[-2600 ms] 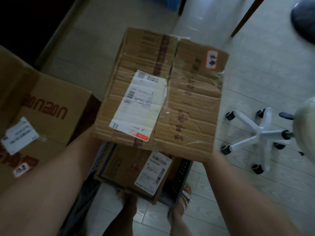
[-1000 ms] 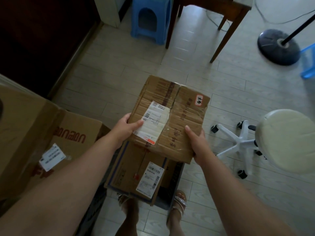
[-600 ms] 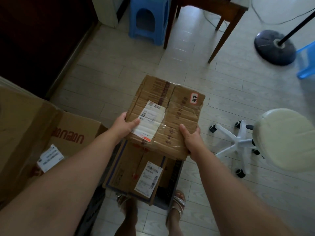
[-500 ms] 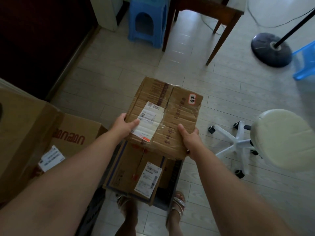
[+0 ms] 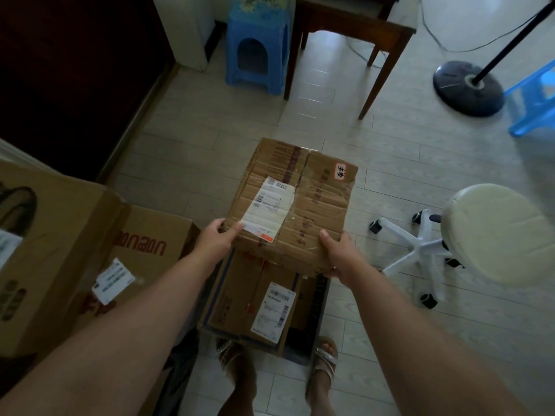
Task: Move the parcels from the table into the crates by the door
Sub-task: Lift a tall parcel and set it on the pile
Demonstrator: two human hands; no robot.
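Centre frame: taped cardboard parcel [image 5: 295,205] held in the air over the floor, both hands on its near edge. Left hand [image 5: 214,240] grips the near-left corner, thumb on top touching the white shipping label [image 5: 267,211]. Right hand [image 5: 338,255] grips the near-right corner, thumb flat on top. On both hands the fingers wrap under the box, so it is pinched thumb against fingers; how the fingers lie underneath is hidden. Small red-edged sticker [image 5: 341,171] at the parcel's far-right corner. Directly below, lower centre: second labelled parcel [image 5: 249,298] in a dark crate [image 5: 319,298], just ahead of the person's sandalled feet; can't tell how deep it sits. Left of frame: large printed cartons [image 5: 144,250]. Right: white swivel stool [image 5: 495,232]. Top: blue plastic stool [image 5: 258,46], wooden worktop leg [image 5: 381,70], fan base [image 5: 468,88].
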